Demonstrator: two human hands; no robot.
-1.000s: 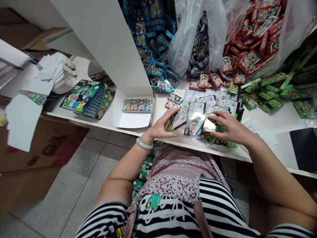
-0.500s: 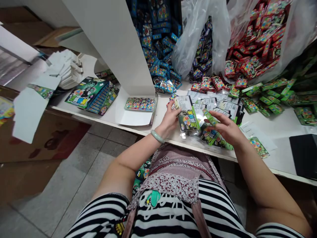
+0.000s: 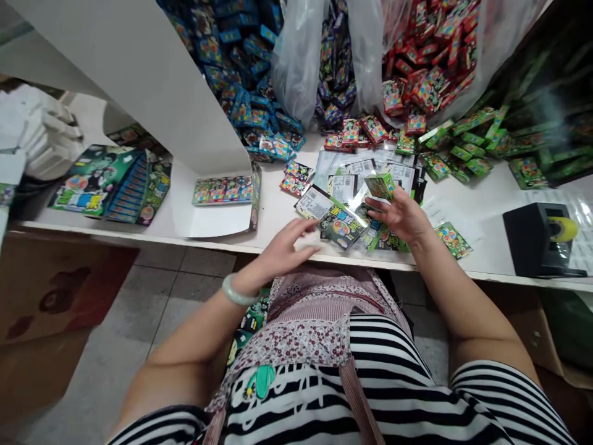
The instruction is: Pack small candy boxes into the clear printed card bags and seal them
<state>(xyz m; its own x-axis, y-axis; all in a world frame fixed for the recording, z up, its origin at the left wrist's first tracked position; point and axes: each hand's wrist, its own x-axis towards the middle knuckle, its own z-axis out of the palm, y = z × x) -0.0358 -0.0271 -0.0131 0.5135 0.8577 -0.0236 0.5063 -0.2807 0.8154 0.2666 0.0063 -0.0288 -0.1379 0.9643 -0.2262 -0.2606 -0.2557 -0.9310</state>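
My right hand (image 3: 402, 216) holds a small green box (image 3: 380, 186) by its end, above a pile of flat clear packets. To its left, my left hand (image 3: 291, 246) is over the table edge, thumb and fingers apart with nothing between them. Just beyond those fingertips lies a black and green printed packet (image 3: 343, 226) with a clear sleeve. Under and behind it are more packets with white barcode labels (image 3: 341, 186). Two small red boxes (image 3: 295, 179) lie left of the pile. On the right, beside my right wrist, rests a flat green printed packet (image 3: 453, 240).
An open white carton (image 3: 217, 221) holds a row of small boxes. A green display box (image 3: 99, 185) stands further left. Heaped along the back are blue boxes (image 3: 250, 105), red boxes (image 3: 426, 80) and green boxes (image 3: 477, 145). A black tape dispenser (image 3: 532, 238) stands at right.
My left hand has let go of the printed packet, which now lies on the pile, and drawn back left. My right hand still holds the green box, turned differently. The view has shifted right.
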